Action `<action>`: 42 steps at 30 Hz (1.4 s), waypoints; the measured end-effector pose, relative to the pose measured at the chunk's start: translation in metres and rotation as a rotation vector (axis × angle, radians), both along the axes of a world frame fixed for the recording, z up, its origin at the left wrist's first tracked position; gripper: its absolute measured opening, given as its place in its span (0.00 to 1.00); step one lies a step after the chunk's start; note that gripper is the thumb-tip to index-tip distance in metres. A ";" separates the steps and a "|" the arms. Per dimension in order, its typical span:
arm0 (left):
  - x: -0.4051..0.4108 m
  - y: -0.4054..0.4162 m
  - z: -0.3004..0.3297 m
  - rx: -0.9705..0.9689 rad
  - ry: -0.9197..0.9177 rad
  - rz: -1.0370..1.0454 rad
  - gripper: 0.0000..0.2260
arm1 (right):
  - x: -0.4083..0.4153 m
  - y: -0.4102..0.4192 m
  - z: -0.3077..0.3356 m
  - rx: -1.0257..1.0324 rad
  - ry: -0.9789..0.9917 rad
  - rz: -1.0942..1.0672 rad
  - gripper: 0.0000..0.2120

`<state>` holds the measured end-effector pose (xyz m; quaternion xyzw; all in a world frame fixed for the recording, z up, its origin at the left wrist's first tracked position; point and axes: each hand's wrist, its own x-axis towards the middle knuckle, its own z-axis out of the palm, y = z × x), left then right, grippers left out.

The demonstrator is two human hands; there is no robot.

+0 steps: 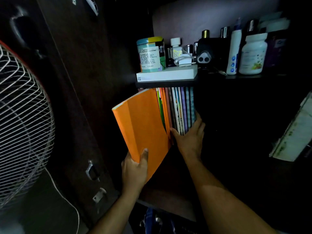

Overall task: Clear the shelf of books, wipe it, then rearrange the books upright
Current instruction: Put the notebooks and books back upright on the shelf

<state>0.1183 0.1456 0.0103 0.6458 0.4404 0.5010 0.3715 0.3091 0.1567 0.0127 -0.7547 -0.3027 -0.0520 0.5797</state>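
Note:
A row of several thin books [180, 108] stands upright on a dark shelf [168, 196], under a black upper board [166, 83]. My left hand [135, 171] grips the lower corner of an orange book [141, 122], thumb on its cover; the book tilts out to the left of the row. My right hand [190, 137] holds the lower part of the row, thumb at its left side and fingers round its right side. The shelf's right part is too dark to make out.
On the upper board sit a white box [168, 74], a teal tin [150, 54], bottles and a white jar [253, 54]. A dark cupboard door [81, 98] with hinges stands at left, a wire-guarded fan [22, 125] beside it. A pale book [293, 132] leans at right.

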 end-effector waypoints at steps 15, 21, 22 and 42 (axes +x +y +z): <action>-0.001 0.001 -0.002 0.012 0.070 -0.087 0.12 | 0.008 0.005 0.006 -0.062 -0.187 -0.107 0.53; -0.007 -0.011 0.004 -0.018 0.108 -0.175 0.10 | 0.020 -0.016 0.015 0.048 -0.020 -0.046 0.50; -0.007 -0.012 0.004 -0.016 0.142 -0.183 0.12 | 0.025 -0.020 0.016 0.064 0.002 -0.055 0.49; 0.053 -0.022 0.011 -0.015 0.177 -0.060 0.17 | 0.026 -0.025 0.019 0.080 0.019 -0.089 0.46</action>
